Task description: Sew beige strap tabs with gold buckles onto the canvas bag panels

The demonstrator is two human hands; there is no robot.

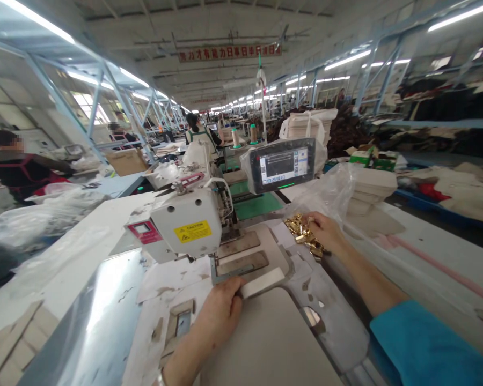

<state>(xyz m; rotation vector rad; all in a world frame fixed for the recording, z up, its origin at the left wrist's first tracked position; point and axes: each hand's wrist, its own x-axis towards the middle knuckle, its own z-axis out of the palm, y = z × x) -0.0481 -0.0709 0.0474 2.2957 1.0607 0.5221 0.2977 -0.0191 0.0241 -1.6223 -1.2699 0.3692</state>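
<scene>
My left hand (225,308) is closed, with thumb and fingers on the near end of a pale flat strip (263,282). The strip lies slanting across the front of a beige fabric panel held at the sewing machine's metal clamp frame (247,268). Further right, my right hand (326,229) reaches into a heap of shiny gold metal fittings (301,236). Its fingers are bent and pressed together at the heap's edge; the piece between them is partly hidden. Close to my left wrist lies a larger beige panel (265,338).
The white sewing machine head (185,220) stands left of the clamp, with a touch screen (284,165) behind it. Stacked beige panels (370,187) lie under clear plastic on the right. Thread cones (253,134) stand at the back. Other people work on the far left and ahead.
</scene>
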